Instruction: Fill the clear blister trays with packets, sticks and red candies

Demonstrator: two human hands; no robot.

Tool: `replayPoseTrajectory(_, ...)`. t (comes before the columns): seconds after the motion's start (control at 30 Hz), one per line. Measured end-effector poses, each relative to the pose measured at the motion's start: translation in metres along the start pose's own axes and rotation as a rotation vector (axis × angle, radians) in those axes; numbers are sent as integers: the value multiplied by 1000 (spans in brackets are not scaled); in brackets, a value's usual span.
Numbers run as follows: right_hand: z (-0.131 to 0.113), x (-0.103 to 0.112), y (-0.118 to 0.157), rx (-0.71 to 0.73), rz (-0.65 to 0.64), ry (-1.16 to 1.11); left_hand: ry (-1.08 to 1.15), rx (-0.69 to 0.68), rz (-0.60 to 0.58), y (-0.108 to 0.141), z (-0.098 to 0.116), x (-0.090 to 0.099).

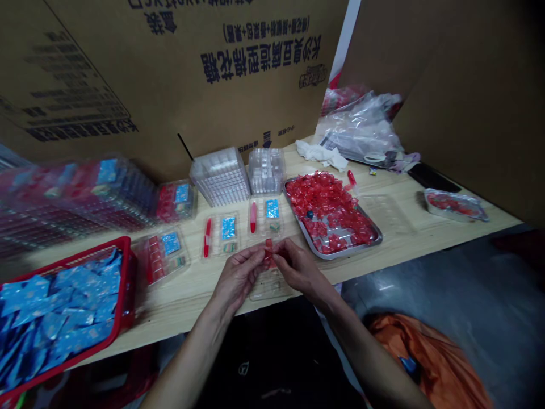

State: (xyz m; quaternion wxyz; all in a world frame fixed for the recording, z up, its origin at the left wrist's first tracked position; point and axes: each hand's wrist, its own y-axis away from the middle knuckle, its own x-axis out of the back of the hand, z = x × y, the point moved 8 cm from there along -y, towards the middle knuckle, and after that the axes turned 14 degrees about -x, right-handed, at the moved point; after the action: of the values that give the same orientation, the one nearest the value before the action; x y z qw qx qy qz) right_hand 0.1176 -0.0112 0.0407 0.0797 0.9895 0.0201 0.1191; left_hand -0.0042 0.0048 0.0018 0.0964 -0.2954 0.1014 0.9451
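My left hand [242, 274] and my right hand [299, 267] meet at the table's front edge. Between their fingertips both pinch a small red translucent packet [268, 244]. Below them lies a clear plastic tray [271, 288], partly hidden by my hands. Just beyond stand two clear trays, each with a red stick, a blue sachet [229, 228] and a small greenish packet; the right one holds another blue sachet [272, 208]. To the right of my right hand, a metal tray [321, 254] carries a heap of red packets [326, 196].
A red basket [126, 272] of blue sachets sits at the left front, with stacked filled boxes [76, 193] behind it. Clear empty trays [221, 177] are stacked against a cardboard box [170, 102]. Plastic bags [361, 122], a dark phone-like slab [432, 177] and a foil-like pack [455, 205] lie right.
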Motion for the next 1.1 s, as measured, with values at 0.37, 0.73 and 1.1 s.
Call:
replayPoseTrajectory(0.37, -3, -8, 3, 83, 136, 439, -657, -380, -100, 7, 20, -10)
replayPoseTrajectory(0.73, 0, -4, -3, 28, 108, 318, -998, -715, -173, 16, 32, -19)
replayPoseTrajectory(1.1, -12, -5, 3, 55, 81, 347, -930, -535, -164, 17, 39, -12)
